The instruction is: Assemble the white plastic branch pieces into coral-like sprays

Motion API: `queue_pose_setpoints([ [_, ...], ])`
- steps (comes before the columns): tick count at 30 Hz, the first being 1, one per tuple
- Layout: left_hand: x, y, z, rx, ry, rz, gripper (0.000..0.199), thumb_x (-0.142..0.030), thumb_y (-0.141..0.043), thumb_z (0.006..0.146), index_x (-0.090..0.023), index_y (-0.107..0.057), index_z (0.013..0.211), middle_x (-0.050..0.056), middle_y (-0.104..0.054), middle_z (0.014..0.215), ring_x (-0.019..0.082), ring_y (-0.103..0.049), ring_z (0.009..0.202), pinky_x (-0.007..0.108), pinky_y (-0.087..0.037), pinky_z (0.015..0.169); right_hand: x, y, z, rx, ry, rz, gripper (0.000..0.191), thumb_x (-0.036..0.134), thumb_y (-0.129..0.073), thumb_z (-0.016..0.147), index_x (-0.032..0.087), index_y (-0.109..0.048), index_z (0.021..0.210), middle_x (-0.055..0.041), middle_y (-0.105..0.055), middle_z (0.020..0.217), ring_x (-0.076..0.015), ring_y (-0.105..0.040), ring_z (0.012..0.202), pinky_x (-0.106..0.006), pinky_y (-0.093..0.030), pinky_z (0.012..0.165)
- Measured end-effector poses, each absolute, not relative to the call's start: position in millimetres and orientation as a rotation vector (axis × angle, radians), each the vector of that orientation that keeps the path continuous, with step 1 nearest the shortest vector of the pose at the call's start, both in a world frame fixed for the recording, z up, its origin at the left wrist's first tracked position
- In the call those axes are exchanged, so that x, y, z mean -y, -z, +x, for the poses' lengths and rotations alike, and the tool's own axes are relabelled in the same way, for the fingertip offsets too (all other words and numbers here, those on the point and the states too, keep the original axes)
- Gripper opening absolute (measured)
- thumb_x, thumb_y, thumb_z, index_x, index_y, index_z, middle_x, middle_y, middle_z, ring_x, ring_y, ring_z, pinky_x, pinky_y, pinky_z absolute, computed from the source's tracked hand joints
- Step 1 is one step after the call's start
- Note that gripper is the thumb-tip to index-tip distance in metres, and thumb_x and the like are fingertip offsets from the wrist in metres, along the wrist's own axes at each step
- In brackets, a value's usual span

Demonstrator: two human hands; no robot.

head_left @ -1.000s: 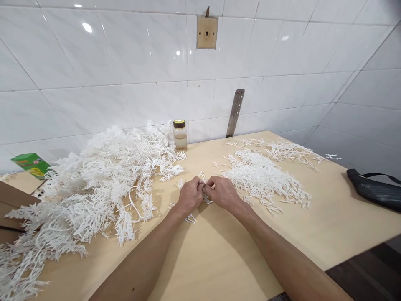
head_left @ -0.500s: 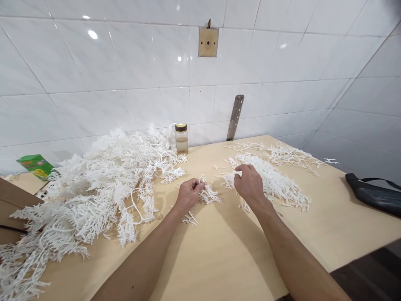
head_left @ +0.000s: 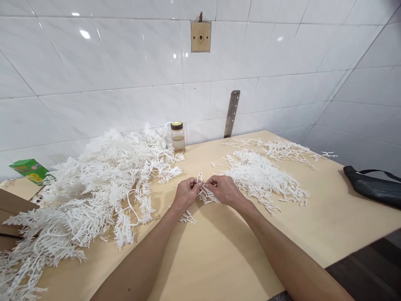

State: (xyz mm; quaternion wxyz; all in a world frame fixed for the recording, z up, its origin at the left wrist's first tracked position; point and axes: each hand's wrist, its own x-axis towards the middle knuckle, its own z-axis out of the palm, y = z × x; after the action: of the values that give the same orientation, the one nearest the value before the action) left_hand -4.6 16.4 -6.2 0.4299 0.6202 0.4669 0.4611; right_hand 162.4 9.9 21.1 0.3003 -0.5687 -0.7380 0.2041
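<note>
Over the middle of the table my left hand (head_left: pixel 187 193) pinches a white plastic branch (head_left: pixel 206 195) with fine forked twigs. My right hand (head_left: pixel 224 189) meets it from the right, its thumb and fingertips closed on the same branch; the exact grip is partly hidden by the fingers. Just right of that hand spreads a heap of small white sprigs (head_left: pixel 266 175). A loose bare twig (head_left: pixel 188 218) lies below my left hand. To the left rises a large pile of uncut-looking white branches (head_left: pixel 103 184).
Bare stems (head_left: pixel 291 149) lie at the back right. A jar of liquid (head_left: pixel 178 138) and a metal strip (head_left: pixel 232 113) stand by the tiled wall. A green box (head_left: pixel 31 170) and brown carton (head_left: pixel 15 213) are at left, a black bag (head_left: pixel 372 186) at right.
My right hand has moved left from the sprig heap to the branch in my left hand and closed on it. The view has shifted slightly.
</note>
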Motion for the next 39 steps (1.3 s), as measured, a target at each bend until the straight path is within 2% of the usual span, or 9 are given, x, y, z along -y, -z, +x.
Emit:
queue_pose_setpoints([
  [9, -16, 4, -6, -1.119, -1.108, 1.531, 0.026, -0.041, -0.065, 0.073, -0.015, -0.063, 0.079, 0.0, -0.062, 0.069, 0.013, -0.056, 0.063, 0.024, -0.043, 0.062, -8, -26, 162, 1.94, -0.652, -1.491, 0.023, 0.031, -0.052, 0.084, 0.017, -0.07, 0.078, -0.0011, -0.069, 0.07, -0.0144, -0.057, 0.063, -0.025, -0.037, 0.06],
  [20, -13, 0, -6, -1.255, -1.044, 1.697, 0.027, -0.041, -0.057, 0.078, -0.017, -0.056, 0.068, -0.002, -0.051, 0.06, 0.012, -0.046, 0.058, 0.023, -0.034, 0.055, -6, -26, 159, 1.909, -0.545, -1.484, 0.018, 0.028, -0.054, 0.084, 0.02, -0.07, 0.08, -0.0014, -0.07, 0.072, -0.0154, -0.059, 0.065, -0.026, -0.039, 0.065],
  [26, -16, 5, -6, -1.22, -1.069, 1.602, 0.028, -0.043, -0.061, 0.075, -0.016, -0.058, 0.066, -0.002, -0.05, 0.057, 0.012, -0.045, 0.056, 0.023, -0.033, 0.054, -5, -23, 154, 1.8, -0.539, -1.513, 0.021, 0.031, -0.054, 0.084, 0.02, -0.072, 0.082, -0.0021, -0.071, 0.074, -0.0164, -0.061, 0.067, -0.027, -0.041, 0.066],
  [32, -16, 3, -7, -1.197, -1.045, 1.555, 0.03, -0.044, -0.064, 0.071, -0.016, -0.055, 0.063, -0.004, -0.047, 0.055, 0.01, -0.041, 0.053, 0.023, -0.031, 0.052, -5, -24, 157, 1.824, -0.655, -1.506, 0.024, 0.035, -0.053, 0.086, 0.02, -0.07, 0.079, -0.0005, -0.069, 0.067, -0.0159, -0.06, 0.063, -0.026, -0.04, 0.063],
  [36, -13, -8, -12, -1.134, -0.912, 1.524, 0.03, -0.042, -0.066, 0.07, -0.016, -0.055, 0.062, -0.004, -0.045, 0.053, 0.009, -0.038, 0.05, 0.022, -0.027, 0.049, -4, -25, 159, 1.913, -0.579, -1.456, 0.018, 0.029, -0.054, 0.087, 0.02, -0.068, 0.08, -0.0005, -0.069, 0.072, -0.0152, -0.059, 0.065, -0.026, -0.039, 0.064],
  [39, -11, -14, -14, -1.118, -0.799, 1.56, 0.028, -0.04, -0.066, 0.07, -0.015, -0.055, 0.062, -0.004, -0.045, 0.053, 0.008, -0.036, 0.049, 0.022, -0.024, 0.048, -5, -22, 159, 2.041, -0.376, -1.402, 0.017, 0.021, -0.05, 0.089, 0.018, -0.065, 0.081, -0.0037, -0.069, 0.082, -0.0162, -0.06, 0.074, -0.026, -0.039, 0.068],
])
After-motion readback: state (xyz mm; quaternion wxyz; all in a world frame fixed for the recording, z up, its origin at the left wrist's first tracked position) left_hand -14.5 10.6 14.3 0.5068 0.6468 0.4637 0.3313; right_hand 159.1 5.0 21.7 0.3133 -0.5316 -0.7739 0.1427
